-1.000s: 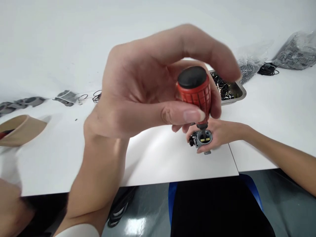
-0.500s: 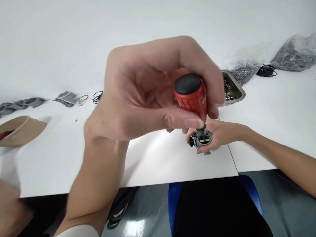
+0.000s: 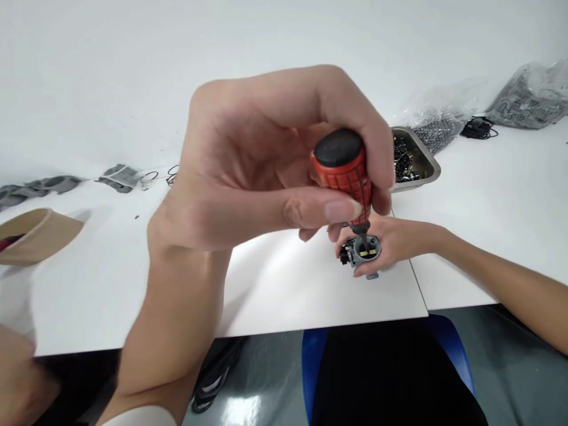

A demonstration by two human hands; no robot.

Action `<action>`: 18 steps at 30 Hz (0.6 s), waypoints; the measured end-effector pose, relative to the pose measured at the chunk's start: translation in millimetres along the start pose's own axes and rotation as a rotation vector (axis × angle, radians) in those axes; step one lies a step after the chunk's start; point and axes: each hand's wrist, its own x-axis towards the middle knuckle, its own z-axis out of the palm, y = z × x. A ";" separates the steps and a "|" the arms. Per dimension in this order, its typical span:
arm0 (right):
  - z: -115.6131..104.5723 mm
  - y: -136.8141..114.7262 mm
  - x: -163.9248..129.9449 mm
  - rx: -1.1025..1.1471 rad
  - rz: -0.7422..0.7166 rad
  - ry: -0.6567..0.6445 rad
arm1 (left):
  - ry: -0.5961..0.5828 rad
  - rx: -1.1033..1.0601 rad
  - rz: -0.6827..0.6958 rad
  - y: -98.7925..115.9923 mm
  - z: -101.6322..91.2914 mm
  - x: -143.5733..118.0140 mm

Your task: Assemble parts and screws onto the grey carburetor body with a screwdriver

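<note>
The left hand [image 3: 266,171] pinches the red screwdriver [image 3: 344,171], its tip in the small gray part [image 3: 364,251] gripped under the right hand's [image 3: 393,239] fingers; tilting could slip the tip.

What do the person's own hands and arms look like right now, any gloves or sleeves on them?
Both are bare: no gloves, rings or watch in view. The left hand fills the middle of the head view, its fingers with short, plain nails; a white cuff edge shows at the bottom. The right hand leads into a bare forearm, no sleeve visible.
</note>
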 end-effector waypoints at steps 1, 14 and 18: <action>0.0 0.2 0.1 -0.006 -0.002 0.003 | -0.045 -0.017 -0.027 3.8 -1.4 3.3; 1.0 -2.4 -1.3 0.007 0.011 0.009 | -0.027 0.151 0.071 -2.4 0.5 -0.3; 1.0 -2.2 -0.7 0.014 0.024 -0.004 | 0.082 0.205 0.198 -7.6 0.3 -1.2</action>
